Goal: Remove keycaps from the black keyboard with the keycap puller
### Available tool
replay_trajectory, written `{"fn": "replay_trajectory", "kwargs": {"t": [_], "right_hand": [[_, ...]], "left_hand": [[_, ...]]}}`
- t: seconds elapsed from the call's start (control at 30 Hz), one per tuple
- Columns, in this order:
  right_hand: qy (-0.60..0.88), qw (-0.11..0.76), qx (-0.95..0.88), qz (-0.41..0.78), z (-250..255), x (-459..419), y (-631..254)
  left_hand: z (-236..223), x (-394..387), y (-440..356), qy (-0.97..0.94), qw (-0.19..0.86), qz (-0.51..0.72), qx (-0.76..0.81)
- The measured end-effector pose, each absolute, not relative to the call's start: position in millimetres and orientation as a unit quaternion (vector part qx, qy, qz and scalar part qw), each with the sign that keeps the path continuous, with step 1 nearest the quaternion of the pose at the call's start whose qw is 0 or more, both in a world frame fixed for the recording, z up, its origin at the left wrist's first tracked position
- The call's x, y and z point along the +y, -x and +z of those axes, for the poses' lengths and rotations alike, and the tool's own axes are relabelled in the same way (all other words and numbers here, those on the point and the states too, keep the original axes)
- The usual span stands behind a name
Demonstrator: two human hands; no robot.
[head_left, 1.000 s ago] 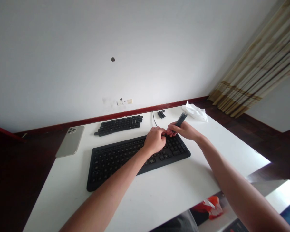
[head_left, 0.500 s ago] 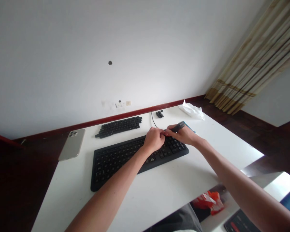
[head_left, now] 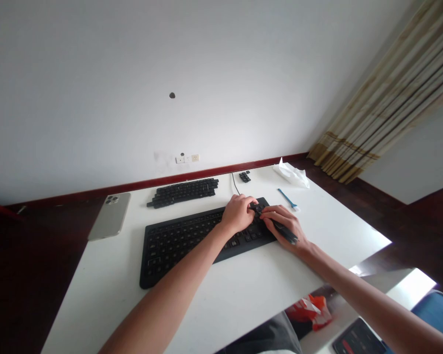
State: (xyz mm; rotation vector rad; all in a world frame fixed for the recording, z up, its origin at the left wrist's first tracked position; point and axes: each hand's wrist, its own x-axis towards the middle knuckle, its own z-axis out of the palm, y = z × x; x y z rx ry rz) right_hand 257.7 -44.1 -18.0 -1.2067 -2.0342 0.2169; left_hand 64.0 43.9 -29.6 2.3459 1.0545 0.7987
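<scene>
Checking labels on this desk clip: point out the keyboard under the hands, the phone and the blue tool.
Keyboard (head_left: 190, 235): head view, on its keys, left of the wrists.
Phone (head_left: 110, 217): head view, on its back, below the cameras.
Blue tool (head_left: 287, 197): head view, on its handle.

We see a white tabletop (head_left: 239, 290), read here as a clock centred on the black keyboard (head_left: 186, 241) lying on it, with twelve at the far edge. At eleven we find a block of black keycaps (head_left: 184, 192) set close in rows. Between nine and ten, a pale phone (head_left: 112, 216) lies camera side up by the edge. A thin dark cable (head_left: 235, 184) runs between twelve and one, and a small cluster of black keys (head_left: 244, 177) sits at one. Toward two we have a crumpled white sheet (head_left: 292, 175) and, nearer us, a blue brush (head_left: 287, 198)
</scene>
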Motion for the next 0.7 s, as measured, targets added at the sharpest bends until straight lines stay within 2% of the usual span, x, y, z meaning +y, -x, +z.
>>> {"fn": "replay_trajectory", "kwargs": {"t": [0.27, 0.5, 0.7], "right_hand": [[0.458, 0.424, -0.775, 0.092, -22, -35, -254], [0.503, 0.465, -0.698, 0.210, -10, -21, -241], [0.538, 0.511, -0.612, 0.273, -19, -9, -229]], "left_hand": [[-27, 32, -63, -0.918, 0.122, 0.221, 0.307], [-34, 32, -69, -0.910, 0.123, 0.198, 0.343], [-36, 35, -73, -0.895, 0.137, 0.208, 0.370]]}}
